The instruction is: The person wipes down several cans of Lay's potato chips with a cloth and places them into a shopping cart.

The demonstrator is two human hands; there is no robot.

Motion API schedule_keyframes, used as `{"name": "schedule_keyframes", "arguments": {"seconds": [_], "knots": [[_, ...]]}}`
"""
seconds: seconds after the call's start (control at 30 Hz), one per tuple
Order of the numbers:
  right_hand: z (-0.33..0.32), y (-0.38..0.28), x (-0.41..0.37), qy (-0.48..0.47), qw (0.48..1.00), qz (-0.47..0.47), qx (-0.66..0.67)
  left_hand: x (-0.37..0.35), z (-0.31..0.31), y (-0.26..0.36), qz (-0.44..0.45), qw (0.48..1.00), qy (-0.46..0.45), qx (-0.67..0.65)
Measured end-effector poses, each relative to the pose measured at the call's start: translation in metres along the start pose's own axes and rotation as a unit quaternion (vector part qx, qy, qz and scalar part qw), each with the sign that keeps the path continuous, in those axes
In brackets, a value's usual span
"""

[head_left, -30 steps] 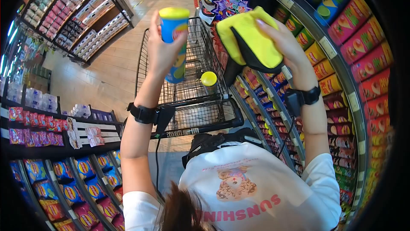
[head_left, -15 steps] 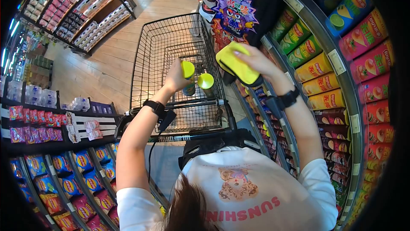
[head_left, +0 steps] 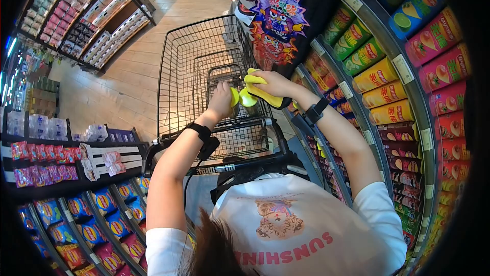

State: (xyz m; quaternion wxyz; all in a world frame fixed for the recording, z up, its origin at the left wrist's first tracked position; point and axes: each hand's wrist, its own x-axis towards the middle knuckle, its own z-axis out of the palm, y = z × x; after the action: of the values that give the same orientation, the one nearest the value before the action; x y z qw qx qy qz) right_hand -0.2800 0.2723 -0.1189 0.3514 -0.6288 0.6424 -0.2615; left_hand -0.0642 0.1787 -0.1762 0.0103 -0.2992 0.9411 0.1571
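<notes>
My left hand (head_left: 220, 101) is wrapped round a can whose yellow lid (head_left: 234, 97) shows beside the fingers; the hand hides most of its body. Close to its right, over the near part of the black wire shopping cart (head_left: 176, 74), is a second can with a yellow-green lid (head_left: 248, 98). A folded yellow cloth with a dark edge (head_left: 263, 100) is gripped in my right hand (head_left: 275, 83). In this view the cloth's left side meets the second can's lid.
Shelves of chip canisters (head_left: 377, 78) line the right side. Chip bags (head_left: 92, 232) fill racks at lower left, with small candy packs (head_left: 48, 153) above them. A spiky purple cardboard sign (head_left: 279, 10) stands beyond the cart, and stocked shelving (head_left: 76, 15) is at the far left.
My right hand has brought the cloth left and down from beside the cart to the second can's lid. My left hand, still round its can, has shifted slightly right and down.
</notes>
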Motion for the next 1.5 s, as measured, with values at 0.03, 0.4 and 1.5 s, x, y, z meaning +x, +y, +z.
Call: {"name": "schedule_keyframes", "arguments": {"seconds": [0.03, 0.4, 1.5], "knots": [[-0.001, 0.001, -0.001, 0.005, 1.0, 0.002, -0.001, 0.001, 0.004, -0.003, 0.015, 1.0, 0.0, 0.012], [-0.031, 0.005, -0.052, 0.089, 0.991, -0.062, 0.08, 0.027, -0.001, -0.04, -0.094, 0.972, -0.177, -0.127], [-0.064, -0.022, -0.142, 0.184, 0.933, 0.083, 0.297, 0.05, -0.026, -0.035, -0.114, 0.974, -0.168, -0.103]]}}
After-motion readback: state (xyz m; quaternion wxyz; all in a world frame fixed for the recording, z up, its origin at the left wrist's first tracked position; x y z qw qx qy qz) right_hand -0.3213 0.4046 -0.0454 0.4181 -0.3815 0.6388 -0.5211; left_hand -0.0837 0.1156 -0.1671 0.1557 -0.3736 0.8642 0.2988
